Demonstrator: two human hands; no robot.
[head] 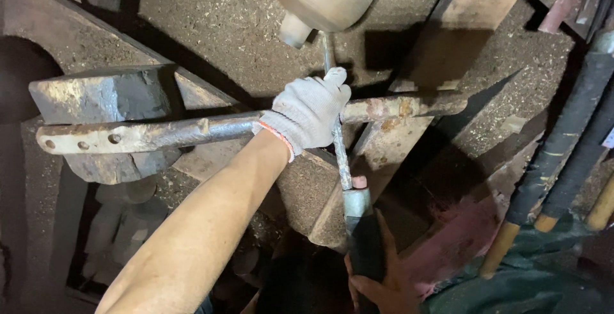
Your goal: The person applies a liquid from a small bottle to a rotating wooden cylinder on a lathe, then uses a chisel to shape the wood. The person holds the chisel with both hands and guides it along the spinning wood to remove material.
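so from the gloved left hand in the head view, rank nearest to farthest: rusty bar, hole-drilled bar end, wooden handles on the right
1. Rusty metal bar: under the gloved left hand, gripped.
2. Hole-drilled flat bar end: far left.
3. Wooden handles: lower right, farthest.

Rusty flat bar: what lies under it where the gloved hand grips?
The gloved left hand covers that stretch of the rusty flat bar. Further left, a steel block sits beneath; underneath the hand is hidden.

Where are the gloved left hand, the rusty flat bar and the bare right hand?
left hand (307,112), head view, back of glove.
rusty flat bar (128,136), head view, holed left end.
right hand (384,288), head view, fingers.
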